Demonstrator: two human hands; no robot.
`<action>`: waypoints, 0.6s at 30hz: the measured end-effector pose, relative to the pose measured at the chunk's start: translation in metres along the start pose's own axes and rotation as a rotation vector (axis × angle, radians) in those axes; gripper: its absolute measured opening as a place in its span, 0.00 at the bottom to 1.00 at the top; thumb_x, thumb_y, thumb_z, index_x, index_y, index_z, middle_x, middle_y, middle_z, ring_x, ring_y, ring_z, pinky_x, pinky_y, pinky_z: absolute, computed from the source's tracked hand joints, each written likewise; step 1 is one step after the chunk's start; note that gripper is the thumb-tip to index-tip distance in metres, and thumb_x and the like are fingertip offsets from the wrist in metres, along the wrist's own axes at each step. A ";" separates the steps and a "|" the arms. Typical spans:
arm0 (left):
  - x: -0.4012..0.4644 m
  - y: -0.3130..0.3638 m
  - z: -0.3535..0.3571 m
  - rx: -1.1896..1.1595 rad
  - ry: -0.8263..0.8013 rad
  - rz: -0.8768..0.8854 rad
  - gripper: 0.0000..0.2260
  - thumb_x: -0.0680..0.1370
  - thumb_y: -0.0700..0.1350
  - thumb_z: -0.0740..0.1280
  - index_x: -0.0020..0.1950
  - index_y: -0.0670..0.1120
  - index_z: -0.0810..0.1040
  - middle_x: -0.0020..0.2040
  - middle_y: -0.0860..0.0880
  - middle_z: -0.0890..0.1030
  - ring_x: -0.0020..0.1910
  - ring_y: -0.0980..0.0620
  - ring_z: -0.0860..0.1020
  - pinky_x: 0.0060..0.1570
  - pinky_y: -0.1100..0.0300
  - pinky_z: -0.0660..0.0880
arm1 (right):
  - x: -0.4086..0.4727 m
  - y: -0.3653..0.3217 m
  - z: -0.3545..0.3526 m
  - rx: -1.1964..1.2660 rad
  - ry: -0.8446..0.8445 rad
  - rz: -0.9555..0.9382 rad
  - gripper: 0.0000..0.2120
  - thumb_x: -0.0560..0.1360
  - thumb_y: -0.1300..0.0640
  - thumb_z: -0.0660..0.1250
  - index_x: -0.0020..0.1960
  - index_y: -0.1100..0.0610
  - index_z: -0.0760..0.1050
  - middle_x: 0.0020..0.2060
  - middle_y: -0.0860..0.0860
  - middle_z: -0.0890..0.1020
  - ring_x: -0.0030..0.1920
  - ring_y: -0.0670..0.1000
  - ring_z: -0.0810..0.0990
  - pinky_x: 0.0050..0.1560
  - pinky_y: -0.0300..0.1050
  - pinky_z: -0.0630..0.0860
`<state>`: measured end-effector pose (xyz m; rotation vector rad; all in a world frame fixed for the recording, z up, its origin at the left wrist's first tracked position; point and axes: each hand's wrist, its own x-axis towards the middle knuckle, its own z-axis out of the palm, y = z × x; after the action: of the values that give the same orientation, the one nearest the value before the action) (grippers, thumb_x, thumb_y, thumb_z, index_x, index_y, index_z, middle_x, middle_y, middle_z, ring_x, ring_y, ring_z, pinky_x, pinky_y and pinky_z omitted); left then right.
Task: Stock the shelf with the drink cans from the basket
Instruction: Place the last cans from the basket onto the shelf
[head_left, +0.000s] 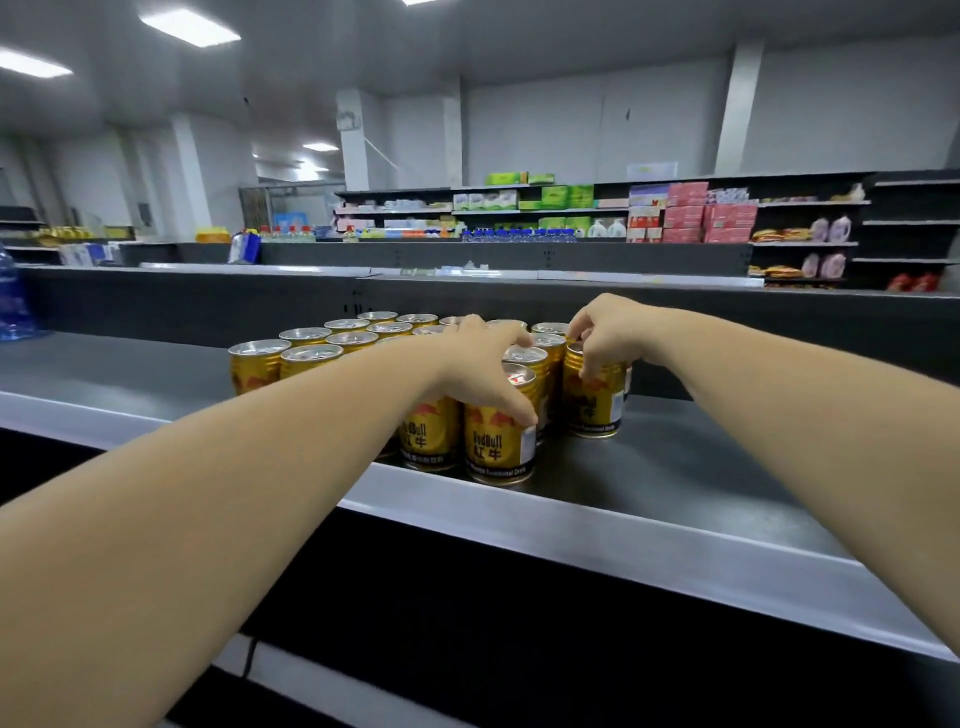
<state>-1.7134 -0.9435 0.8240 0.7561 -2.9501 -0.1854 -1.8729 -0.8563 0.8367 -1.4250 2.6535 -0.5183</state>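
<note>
Both forearms fill the bottom of the frame, reaching up onto the dark shelf (675, 467) in the middle. On it sits a block of gold drink cans (311, 353), packed in rows and touching each other, all upright. Left hand (483, 364) is draped over the front can (498, 441), fingers curled down around its top rim and side. Right hand (608, 338) has its fingers closed on the top of the end can (592, 400), which stands just beside the rest at center right. No basket in shot, so can't say how many are left. My guess is these are full, so rigid and a bit heavy, with slick metal sides; gripping around the rim or upper body looks safest, and dents are the main worry.
</note>
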 end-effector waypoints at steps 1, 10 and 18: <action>0.001 0.000 0.000 0.007 -0.012 0.002 0.40 0.67 0.62 0.72 0.74 0.59 0.56 0.75 0.45 0.58 0.73 0.41 0.58 0.66 0.40 0.67 | 0.004 0.002 0.000 0.008 -0.007 0.001 0.24 0.69 0.65 0.72 0.65 0.59 0.74 0.62 0.59 0.77 0.61 0.60 0.76 0.58 0.55 0.78; 0.002 0.004 0.004 0.006 -0.019 0.061 0.34 0.72 0.57 0.69 0.74 0.54 0.58 0.73 0.45 0.63 0.70 0.43 0.65 0.61 0.48 0.72 | 0.014 0.011 -0.002 -0.126 -0.040 -0.073 0.29 0.72 0.60 0.72 0.70 0.54 0.67 0.68 0.57 0.71 0.66 0.59 0.71 0.61 0.53 0.76; 0.001 0.001 0.005 -0.051 -0.021 0.071 0.34 0.72 0.56 0.70 0.74 0.53 0.59 0.72 0.46 0.66 0.68 0.44 0.69 0.61 0.47 0.74 | 0.014 0.007 -0.001 -0.302 -0.011 -0.142 0.27 0.72 0.59 0.72 0.70 0.53 0.69 0.66 0.54 0.75 0.65 0.56 0.73 0.58 0.50 0.75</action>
<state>-1.7149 -0.9428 0.8193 0.6465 -2.9737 -0.2635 -1.8866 -0.8639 0.8367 -1.6973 2.7240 -0.1189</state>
